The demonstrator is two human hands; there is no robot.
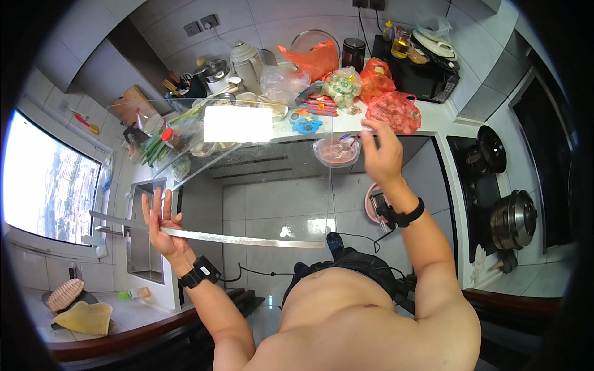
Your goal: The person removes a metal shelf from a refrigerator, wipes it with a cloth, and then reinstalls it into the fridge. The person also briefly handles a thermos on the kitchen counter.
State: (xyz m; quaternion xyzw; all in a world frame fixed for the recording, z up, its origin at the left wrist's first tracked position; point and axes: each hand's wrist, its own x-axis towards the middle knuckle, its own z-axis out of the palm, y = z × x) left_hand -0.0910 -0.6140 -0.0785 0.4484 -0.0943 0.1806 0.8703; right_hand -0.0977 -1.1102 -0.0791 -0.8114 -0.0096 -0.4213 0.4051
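Note:
A large clear panel with a bright metal edge strip spans the space before me. My left hand is at that strip, palm up, fingers spread. The strip crosses the palm, and one digit seems to lap over it. On the right, my right hand is raised near the counter's front edge, thumb and forefinger tips close together. Whether a small pale thing is between them, I cannot tell. Left of it is a clear plastic container with pink contents; its support is unclear. Beyond the fingertips lies a red plastic bag.
The back counter carries bags, sausages, a kettle and a microwave. A steel sink is left, a hob with a lidded pot right. A pink basin stands low; cables cross the floor.

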